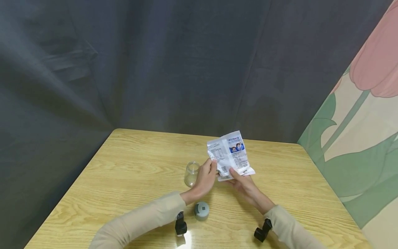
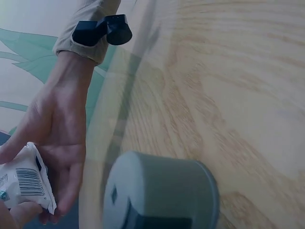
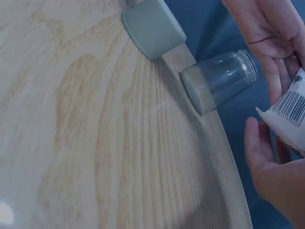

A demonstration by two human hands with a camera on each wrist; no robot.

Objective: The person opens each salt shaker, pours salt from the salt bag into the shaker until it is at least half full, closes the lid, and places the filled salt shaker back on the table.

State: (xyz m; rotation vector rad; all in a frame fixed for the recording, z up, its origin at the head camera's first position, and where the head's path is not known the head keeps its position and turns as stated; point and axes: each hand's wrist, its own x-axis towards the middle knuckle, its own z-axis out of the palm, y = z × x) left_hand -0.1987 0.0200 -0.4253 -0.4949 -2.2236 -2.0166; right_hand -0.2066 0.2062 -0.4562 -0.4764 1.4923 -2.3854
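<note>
A white printed packet (image 1: 223, 152) with a blue picture and small text is held up over the table between both hands. My left hand (image 1: 206, 177) pinches its lower left edge. My right hand (image 1: 245, 186) holds the lower right part, thumb on the printed face and the other fingers behind it. The packet's barcode end (image 2: 29, 182) faces the left wrist view. Just left of my left hand, an open clear glass jar (image 1: 190, 175) stands upright. Nearer to me, below the left wrist, stands a grey-green cylindrical lid (image 1: 202, 210).
The light wooden table (image 1: 130, 173) carries the jar and lid. A dark curtain (image 1: 192, 69) hangs behind its far edge, and a wall with painted flowers (image 1: 357, 148) runs along the right. Black camera mounts (image 1: 181, 224) sit at both wrists, under beige sleeves.
</note>
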